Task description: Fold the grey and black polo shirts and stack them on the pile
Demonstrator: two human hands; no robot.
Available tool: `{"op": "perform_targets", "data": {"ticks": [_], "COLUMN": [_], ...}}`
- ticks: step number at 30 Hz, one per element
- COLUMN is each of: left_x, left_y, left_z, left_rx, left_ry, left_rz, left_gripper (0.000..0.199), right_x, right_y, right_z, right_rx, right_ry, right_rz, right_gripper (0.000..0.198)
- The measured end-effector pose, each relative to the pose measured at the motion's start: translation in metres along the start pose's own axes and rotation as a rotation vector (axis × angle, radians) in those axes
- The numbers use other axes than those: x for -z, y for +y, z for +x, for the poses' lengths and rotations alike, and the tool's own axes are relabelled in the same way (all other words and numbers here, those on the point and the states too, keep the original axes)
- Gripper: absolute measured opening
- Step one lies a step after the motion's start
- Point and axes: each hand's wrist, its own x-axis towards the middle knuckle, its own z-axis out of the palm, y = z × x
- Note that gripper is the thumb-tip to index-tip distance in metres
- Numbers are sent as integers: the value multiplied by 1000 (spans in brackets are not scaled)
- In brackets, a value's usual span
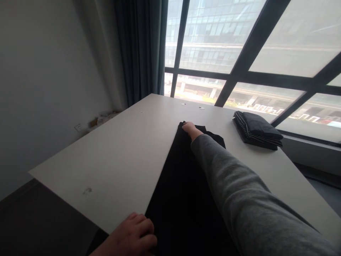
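Note:
Long black trousers (pixel 183 188) lie stretched lengthwise over the white table, from the near edge toward the window. At their far left corner my right hand (pixel 189 128) is closed on the cloth, the arm in a grey sleeve reaching across the fabric and hiding part of it. My left hand (pixel 135 233) is down at the near table edge, fingers curled on the left border of the cloth; its fingertips are partly hidden. The far end of the trousers is slightly uneven to the right of my right hand.
A stack of folded dark, striped-edge clothes (pixel 257 131) rests at the table's right side by the window. The white table (pixel 112 160) has two cable holes at the back and a scuff near its left front. A dark curtain (pixel 141 49) hangs behind.

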Motion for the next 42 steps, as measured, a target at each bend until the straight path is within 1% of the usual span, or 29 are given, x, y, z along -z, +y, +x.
{"op": "perform_targets", "data": {"ticks": [2,4,7,9,12,14,15,17,18,20,21,23,26,31,34,37,39,40,42], "left_x": [-2,-1,6,9,6,0,-4,-15,-22,-34,-40,-47,-49,-39,-27,-15,-11,-10,-8], "left_y": [-1,-2,-2,-1,1,1,1,-3,-5,-13,-16,-23,-27,-23,-23,-27,-31,-32,-31], "left_z": [-3,-5,-9,-9,0,14,22,38,45,53,55,53,44,30,23,14,7,4,1], "left_rx": [12,15,13,-12,-46,-8,31,98,114,112,102,91,97,113,64,-11,-57,-71,-83], "left_ry": [3,-5,-46,-80,-95,-65,-39,-4,-2,-33,-58,-103,-136,-167,-199,-247,-239,-213,-134], "left_rz": [20,17,16,18,-6,-31,-38,-16,12,77,100,107,82,128,131,83,36,18,0], "left_gripper": [17,21,22,21,17,8,7,21,31,52,63,78,87,88,83,75,70,68,64], "right_x": [-1,-3,-9,-13,-17,-17,-18,-19,-20,-24,-27,-31,-36,-41,-42,-36,-26,-20,-3], "right_y": [6,9,8,8,7,4,1,-5,-9,-16,-19,-21,-17,-10,-10,-6,7,18,52], "right_z": [-2,-5,-14,-22,-30,-32,-31,-29,-28,-23,-20,-13,-2,11,12,8,5,2,-8], "right_rx": [-41,-53,-25,-1,3,5,18,70,100,139,145,140,121,97,115,150,178,180,126], "right_ry": [-8,2,31,33,23,35,42,31,4,-75,-113,-157,-165,-146,-135,-90,-6,49,142], "right_rz": [-10,-28,-67,-92,-111,-116,-117,-115,-111,-103,-99,-89,-69,-42,-35,-30,-30,-36,-72], "right_gripper": [43,49,52,53,55,57,57,59,60,65,69,77,79,80,79,76,73,72,68]}}
